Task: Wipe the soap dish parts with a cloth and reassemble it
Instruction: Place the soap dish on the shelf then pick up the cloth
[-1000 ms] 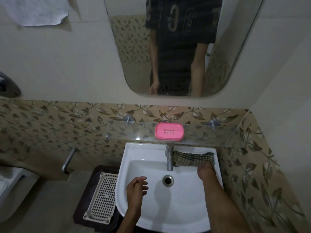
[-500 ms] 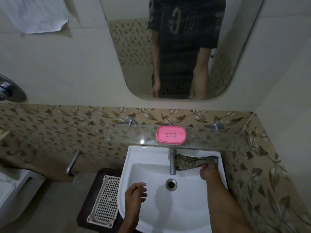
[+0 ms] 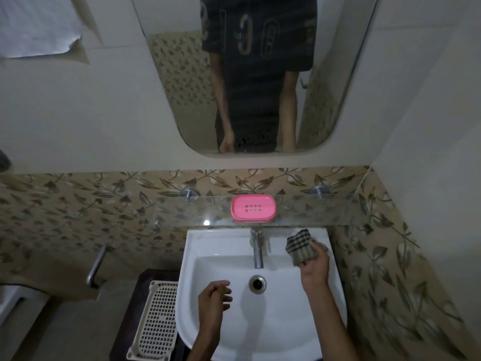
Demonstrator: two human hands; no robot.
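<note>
A home bathroom. A white ceramic washbasin (image 3: pixel 260 321) with a chrome tap (image 3: pixel 257 250) and round metal drain (image 3: pixel 257 283) sits against the far wall. Above it runs a clear glass shelf (image 3: pixel 312 211) on chrome pegs, carrying a pink plastic soap dish (image 3: pixel 253 207). Higher hangs a rounded wall mirror (image 3: pixel 255 74). Leaf-patterned brown tiles (image 3: pixel 78 204) band the walls beneath plain cream ones.
</note>
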